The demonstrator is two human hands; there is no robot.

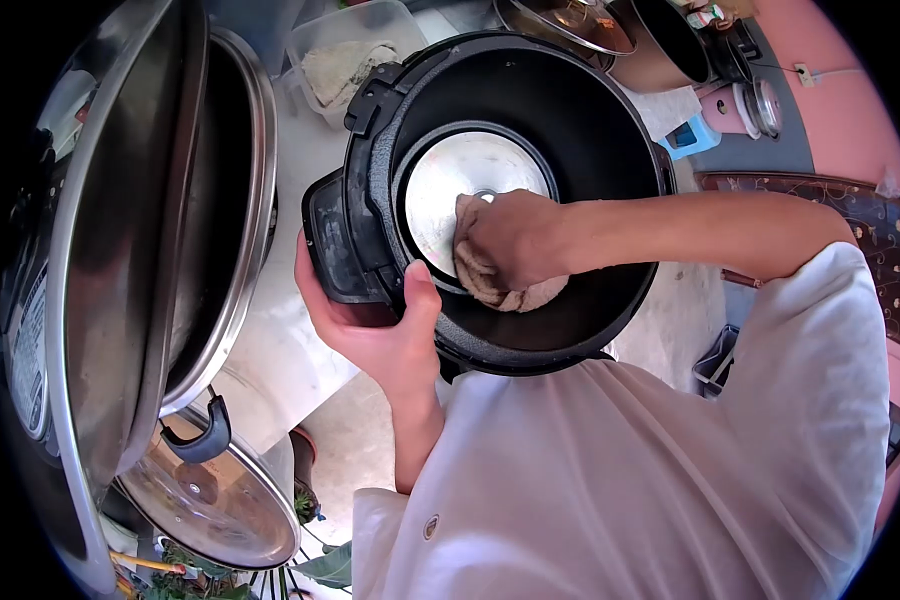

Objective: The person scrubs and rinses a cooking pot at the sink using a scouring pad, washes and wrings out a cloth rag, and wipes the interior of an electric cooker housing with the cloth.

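Note:
A black round cooker body (600,110) faces me with its open top, and a shiny metal plate (450,180) shows at its bottom. My left hand (385,335) grips the black handle block (340,235) on the cooker's left side, thumb on the rim and fingers partly hidden behind it. Inside the cooker, my right hand (518,238) is closed on a brown cloth (515,296), which lies against the lower right part of the metal plate.
Large metal pans (240,330) stand at the left, above a glass lid (220,500). A plastic container (390,20) holding a pale cloth is behind the cooker. Pots (660,45) and a blue object (692,138) lie at the upper right. Plants are at the lower left.

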